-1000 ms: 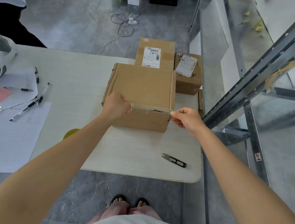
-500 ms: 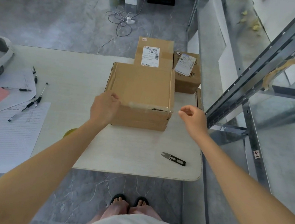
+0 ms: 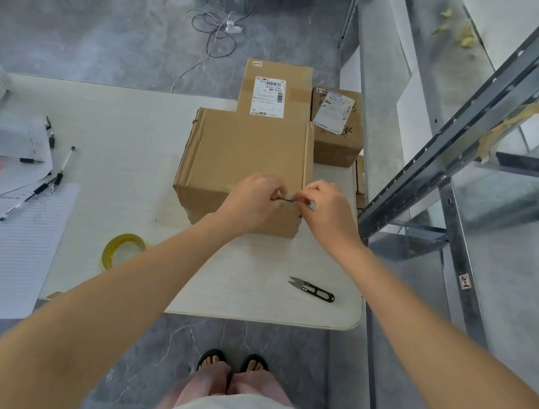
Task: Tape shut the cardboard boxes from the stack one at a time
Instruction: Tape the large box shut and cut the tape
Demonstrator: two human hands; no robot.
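The plain brown cardboard box [image 3: 247,154] sits far right on the pale bench [image 3: 126,139]. At its near top edge the left hand [image 3: 252,198] and right hand [image 3: 325,207] meet, fingers curled, pinching a thin dark strip [image 3: 285,199] (tape end or flap gap, too small to tell). If that pinch slips, tape could fold onto itself or lie crooked. The left forearm partly hides the yellowish tape roll [image 3: 123,249].

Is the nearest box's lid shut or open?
Shut. The box top lies flat with no flap raised; left hand and right hand pinch a thin strip at its front edge.
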